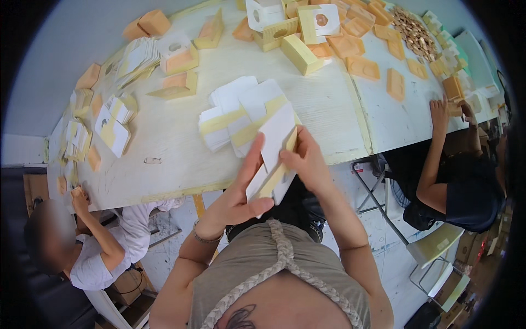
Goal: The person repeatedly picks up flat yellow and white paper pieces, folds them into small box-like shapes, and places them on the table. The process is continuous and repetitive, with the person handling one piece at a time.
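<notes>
Both my hands grip one flat white-and-yellow card blank (275, 164), held at the near table (164, 164) edge. My left hand (241, 194) is closed on its lower end, thumb across the face. My right hand (307, 162) pinches the upper right edge, fingers curled. A stack of like blanks (241, 112) lies just beyond on the table. Assembled yellow boxes (298, 52) stand farther off. A co-worker sits at each side.
</notes>
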`<state>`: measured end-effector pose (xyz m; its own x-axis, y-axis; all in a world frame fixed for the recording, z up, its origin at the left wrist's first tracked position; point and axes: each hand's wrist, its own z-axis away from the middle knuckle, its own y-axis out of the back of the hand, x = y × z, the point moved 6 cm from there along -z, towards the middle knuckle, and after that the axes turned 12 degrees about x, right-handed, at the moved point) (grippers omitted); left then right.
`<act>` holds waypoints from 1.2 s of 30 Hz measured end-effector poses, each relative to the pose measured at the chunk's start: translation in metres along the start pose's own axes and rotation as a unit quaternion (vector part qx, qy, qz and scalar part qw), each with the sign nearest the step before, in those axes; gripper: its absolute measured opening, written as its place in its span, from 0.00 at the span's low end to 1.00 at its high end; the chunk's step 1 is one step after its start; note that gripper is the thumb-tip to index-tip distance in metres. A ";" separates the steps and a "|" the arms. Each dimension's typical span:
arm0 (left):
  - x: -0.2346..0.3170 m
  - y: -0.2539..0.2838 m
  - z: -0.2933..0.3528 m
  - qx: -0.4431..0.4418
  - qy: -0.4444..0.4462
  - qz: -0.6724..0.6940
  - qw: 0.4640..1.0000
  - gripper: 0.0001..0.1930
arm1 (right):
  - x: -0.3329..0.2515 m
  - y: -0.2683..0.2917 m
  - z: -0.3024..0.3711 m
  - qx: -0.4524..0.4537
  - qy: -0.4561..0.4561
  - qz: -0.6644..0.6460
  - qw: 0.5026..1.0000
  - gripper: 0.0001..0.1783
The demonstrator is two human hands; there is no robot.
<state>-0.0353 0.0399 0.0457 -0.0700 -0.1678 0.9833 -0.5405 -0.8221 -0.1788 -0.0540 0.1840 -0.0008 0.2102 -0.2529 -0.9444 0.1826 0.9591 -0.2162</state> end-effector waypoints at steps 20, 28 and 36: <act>-0.042 0.012 0.037 0.101 0.043 -0.025 0.994 0.17 | 0.022 0.011 0.058 0.001 0.161 0.034 0.986 0.20; -0.025 0.017 0.025 0.123 -0.021 -0.017 0.992 0.20 | -0.001 0.004 0.045 -0.024 0.189 0.018 0.982 0.17; -0.033 0.017 0.029 0.091 -0.028 0.078 0.992 0.28 | -0.022 -0.005 0.039 -0.151 -0.038 0.017 0.988 0.15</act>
<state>-0.0179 0.0157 0.0094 -0.0909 -0.3263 0.9409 -0.3660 -0.8677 -0.3363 -0.0225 0.1796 0.0303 0.2839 -0.2181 -0.9337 -0.1188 0.9583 -0.2599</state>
